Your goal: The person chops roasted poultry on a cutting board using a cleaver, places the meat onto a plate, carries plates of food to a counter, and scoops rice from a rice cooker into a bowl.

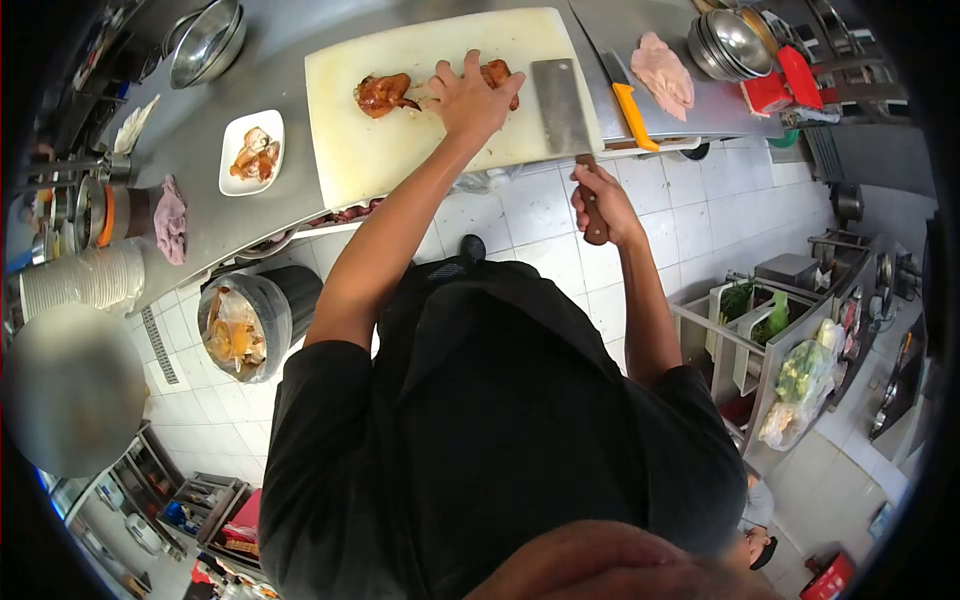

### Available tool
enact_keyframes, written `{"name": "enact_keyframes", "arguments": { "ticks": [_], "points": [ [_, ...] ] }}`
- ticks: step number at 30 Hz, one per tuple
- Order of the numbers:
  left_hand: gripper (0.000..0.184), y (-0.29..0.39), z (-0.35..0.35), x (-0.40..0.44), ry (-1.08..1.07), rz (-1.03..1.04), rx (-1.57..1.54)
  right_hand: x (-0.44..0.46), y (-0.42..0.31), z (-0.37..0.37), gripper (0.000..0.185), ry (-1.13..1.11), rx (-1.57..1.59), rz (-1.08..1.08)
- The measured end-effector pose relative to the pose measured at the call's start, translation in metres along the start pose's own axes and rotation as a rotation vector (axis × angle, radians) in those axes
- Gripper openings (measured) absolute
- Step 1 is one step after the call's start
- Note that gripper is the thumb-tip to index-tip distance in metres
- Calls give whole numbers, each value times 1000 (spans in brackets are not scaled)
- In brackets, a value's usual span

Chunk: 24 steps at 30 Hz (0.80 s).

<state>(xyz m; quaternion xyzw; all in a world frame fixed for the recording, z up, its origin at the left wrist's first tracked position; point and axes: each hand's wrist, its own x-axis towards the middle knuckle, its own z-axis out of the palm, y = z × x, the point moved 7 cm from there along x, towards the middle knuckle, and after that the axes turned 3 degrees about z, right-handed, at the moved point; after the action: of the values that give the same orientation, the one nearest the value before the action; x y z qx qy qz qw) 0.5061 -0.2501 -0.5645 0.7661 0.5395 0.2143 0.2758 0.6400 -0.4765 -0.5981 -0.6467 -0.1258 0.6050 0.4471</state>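
Observation:
On the white cutting board (430,160) lie two browned pieces of roast poultry, a left piece (382,95) and a right piece (494,72). My left hand (472,102) is over the board with its fingers spread, thumb and index on either side of the right piece; the palm hides part of it, and I cannot tell how firmly they touch. My right hand (606,203) is closed around the brown wooden handle of a cleaver (562,108). The cleaver's wide blade lies flat over the board's right side.
Right of the board are a yellow-handled knife (630,112), a pink cloth (663,75) and stacked metal bowls (738,42). Left stand a white dish (232,180) with poultry pieces and another cloth (171,220). Below is a lined bin (281,318). Another person (758,503) is at lower right.

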Motion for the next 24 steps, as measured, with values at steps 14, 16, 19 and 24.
{"name": "enact_keyframes", "arguments": {
  "ticks": [14,16,19,24],
  "points": [
    [63,-18,-37,-9,190,46,-86,-33,-9,85,27,-156,-147,54],
    [63,-29,-80,-14,260,32,-104,-40,-24,112,26,-194,-184,41],
    [61,-67,-141,-17,360,-16,-156,-37,-38,164,28,-270,-260,18],
    [69,-182,-219,-17,457,-162,-88,-12,-38,272,30,-498,-357,50]
  ]
}}
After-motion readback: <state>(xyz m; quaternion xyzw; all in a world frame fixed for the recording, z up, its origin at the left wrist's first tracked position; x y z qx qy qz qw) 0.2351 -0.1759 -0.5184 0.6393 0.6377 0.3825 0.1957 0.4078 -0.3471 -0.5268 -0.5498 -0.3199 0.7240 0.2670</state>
